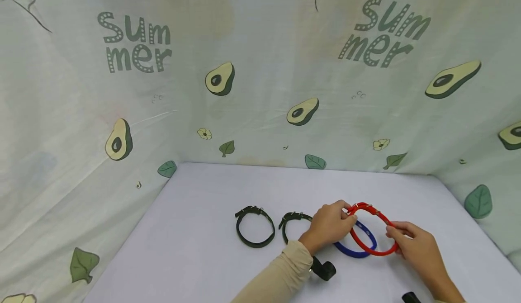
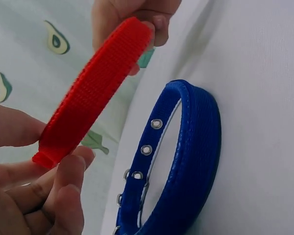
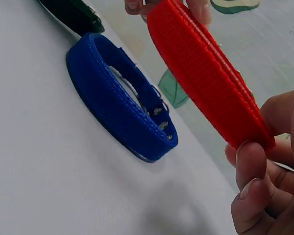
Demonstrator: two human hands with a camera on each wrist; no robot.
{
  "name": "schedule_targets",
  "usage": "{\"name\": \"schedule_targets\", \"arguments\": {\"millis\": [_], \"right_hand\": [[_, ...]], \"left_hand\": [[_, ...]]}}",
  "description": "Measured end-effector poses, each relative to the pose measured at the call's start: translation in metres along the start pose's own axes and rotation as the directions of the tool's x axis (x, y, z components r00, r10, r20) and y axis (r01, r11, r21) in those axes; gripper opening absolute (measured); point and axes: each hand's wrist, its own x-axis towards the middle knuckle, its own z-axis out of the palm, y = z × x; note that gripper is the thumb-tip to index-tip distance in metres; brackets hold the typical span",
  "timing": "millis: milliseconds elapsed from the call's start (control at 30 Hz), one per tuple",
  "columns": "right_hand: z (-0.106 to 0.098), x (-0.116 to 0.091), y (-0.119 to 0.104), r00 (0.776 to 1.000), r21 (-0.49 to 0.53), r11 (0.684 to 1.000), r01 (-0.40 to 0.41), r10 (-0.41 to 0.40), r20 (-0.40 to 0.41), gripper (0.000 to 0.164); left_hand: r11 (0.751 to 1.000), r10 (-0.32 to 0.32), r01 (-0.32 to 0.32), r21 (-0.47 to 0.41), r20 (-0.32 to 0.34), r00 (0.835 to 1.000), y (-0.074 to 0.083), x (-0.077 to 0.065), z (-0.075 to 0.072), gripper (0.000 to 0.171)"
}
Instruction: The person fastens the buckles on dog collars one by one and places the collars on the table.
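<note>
A buckled red collar (image 1: 360, 239) is held up between both hands, just over the table. My left hand (image 1: 331, 221) pinches its left side near the buckle, thumb and fingers on the strap. On the opposite side my right hand (image 1: 417, 244) pinches the band, seen closely in the right wrist view with the red collar (image 3: 206, 73) between thumb and fingers. Beneath it lies a blue collar (image 2: 198, 147), closed in a loop and standing on its edge, its metal eyelets showing. In the head view the left hand and the red collar partly cover the blue one.
Left of the hands, a dark green collar (image 1: 255, 245) lies on the white table (image 1: 195, 230). A second dark collar (image 1: 283, 233) is partly behind the left forearm. Black wrist-camera parts (image 1: 325, 271) show by the left sleeve. A printed cloth (image 1: 260, 68) hangs behind the table.
</note>
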Motion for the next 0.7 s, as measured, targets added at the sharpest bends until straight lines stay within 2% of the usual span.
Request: {"name": "schedule_targets", "arguments": {"millis": [167,300,533,700], "right_hand": [[-0.01,0.002,0.008,1.0,-0.003,1.0,-0.02,0.02,-0.002,0.045],[-0.016,0.005,0.015,1.0,-0.044,0.999,-0.024,0.023,-0.021,0.048],[-0.02,0.007,0.028,0.995,-0.111,0.991,-0.077,0.069,-0.071,0.053],[-0.019,0.006,0.029,0.994,-0.161,0.986,-0.046,0.03,-0.101,0.05]], "left_hand": [[0.995,-0.026,0.032,-0.099,0.056,0.998,0.008,0.001,0.006,0.027],[0.988,-0.053,0.065,-0.137,0.091,0.994,0.012,0.003,0.014,0.031],[0.988,-0.122,0.132,-0.078,0.122,0.985,0.018,0.006,0.03,0.032],[0.986,-0.133,0.144,-0.083,0.122,0.984,0.017,0.004,0.033,0.032]]}}
